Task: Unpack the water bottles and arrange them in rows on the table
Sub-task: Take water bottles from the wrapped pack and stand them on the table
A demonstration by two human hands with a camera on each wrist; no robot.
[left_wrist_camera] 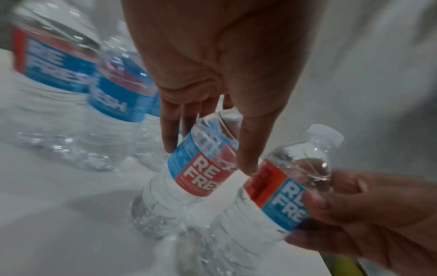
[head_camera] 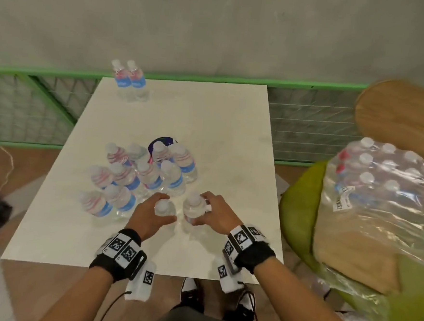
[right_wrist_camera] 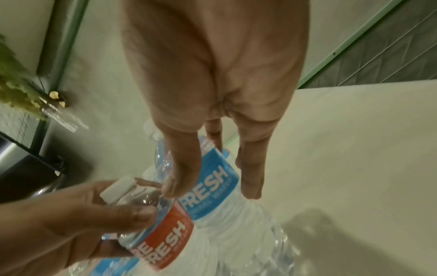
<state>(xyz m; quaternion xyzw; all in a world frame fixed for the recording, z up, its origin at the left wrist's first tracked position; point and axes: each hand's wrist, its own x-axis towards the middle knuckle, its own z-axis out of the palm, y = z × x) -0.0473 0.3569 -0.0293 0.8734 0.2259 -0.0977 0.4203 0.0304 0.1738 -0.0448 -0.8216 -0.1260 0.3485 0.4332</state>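
Head view: two water bottles are held side by side near the front middle of the white table (head_camera: 221, 126). The left bottle (head_camera: 163, 208) is gripped by the left hand (head_camera: 149, 213), whose fingers and thumb are curled round its shoulder below the white cap. The right bottle (head_camera: 193, 208) is gripped in the same way by the right hand (head_camera: 217, 214). The two bottles are seen just beside each other; whether they touch cannot be told.

From the left wrist, the left hand (left_wrist_camera: 212, 74) is shown reaching down, with fingers (left_wrist_camera: 169, 134) laid on the blue and red label of the left bottle (left_wrist_camera: 189, 177), which is tilted. The right bottle (left_wrist_camera: 279, 196) is seen next to it, pinched by the right hand (left_wrist_camera: 366, 214). From the right wrist, the right hand (right_wrist_camera: 212, 84) is wrapped over the right bottle (right_wrist_camera: 212, 183), while the left bottle (right_wrist_camera: 165, 237) is clasped by the left hand (right_wrist_camera: 59, 224).

A cluster of upright bottles (head_camera: 139, 175) is found just behind and to the left of the hands. A pair of bottles (head_camera: 130, 79) is placed at the far left corner of the table. A plastic-wrapped pack of bottles (head_camera: 384, 187) is set on a green chair (head_camera: 300, 216) to the right of the table.
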